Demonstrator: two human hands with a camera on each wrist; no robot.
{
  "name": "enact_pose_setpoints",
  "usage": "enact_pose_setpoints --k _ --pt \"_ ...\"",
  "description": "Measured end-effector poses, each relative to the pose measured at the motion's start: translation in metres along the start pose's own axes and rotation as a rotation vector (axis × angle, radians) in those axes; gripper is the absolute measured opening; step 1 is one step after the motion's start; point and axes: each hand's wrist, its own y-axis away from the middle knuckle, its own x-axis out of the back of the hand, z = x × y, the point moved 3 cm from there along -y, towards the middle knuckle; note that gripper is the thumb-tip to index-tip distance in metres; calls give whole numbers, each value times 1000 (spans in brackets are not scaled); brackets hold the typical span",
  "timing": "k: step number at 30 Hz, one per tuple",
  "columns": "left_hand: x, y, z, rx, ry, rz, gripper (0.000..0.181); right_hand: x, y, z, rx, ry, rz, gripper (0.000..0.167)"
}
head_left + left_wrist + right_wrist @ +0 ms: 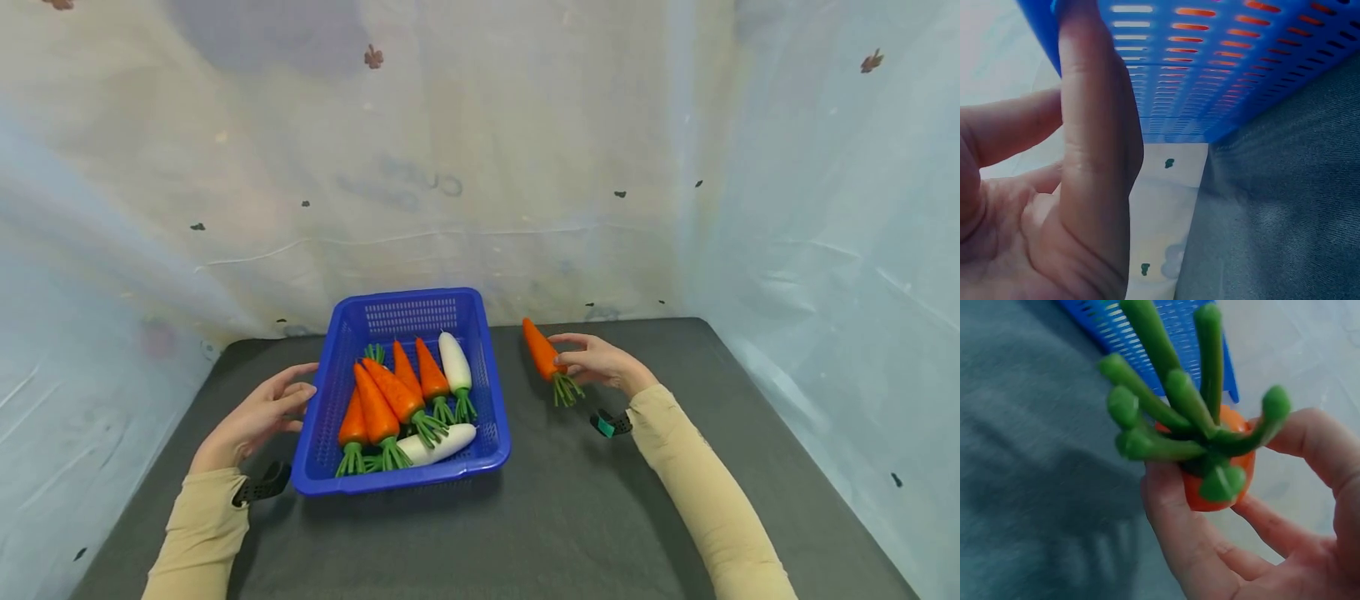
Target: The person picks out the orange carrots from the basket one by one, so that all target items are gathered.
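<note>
My right hand [600,362] holds a carrot [540,348] with green stems by its thick end, above the right part of the table. The right wrist view shows fingers and thumb around the orange carrot [1197,499], its cut stems toward the camera. My left hand [255,417] grips the left rim of a blue plastic basket [497,421]. In the left wrist view, a finger [1094,156] reaches up to the rim beside the slotted wall. Inside the basket lie several carrots [377,408], an upright-lying white radish [454,360] and another white radish [442,446] across the front.
The basket stands left of centre on a dark grey cloth-covered table [540,517]. Pale plastic sheeting [525,150] with small dark marks hangs behind and at both sides, close to the table's back edge.
</note>
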Motion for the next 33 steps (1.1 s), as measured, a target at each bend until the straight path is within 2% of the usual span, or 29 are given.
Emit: enact_pose_setpoints --k 5,11,18,24,33 --pt "-1 3 -2 -9 24 2 65 0 3 14 -6 36 14 57" --pt "0 6 -3 -13 38 6 65 -1 2 24 -35 85 81 56" --pt "2 6 0 -2 28 27 66 -7 5 23 -15 199 133 59" --pt "1 6 3 6 36 20 66 -12 1 20 -5 269 154 58" --pt "-3 3 4 9 17 10 66 -18 -5 20 12 253 174 60"
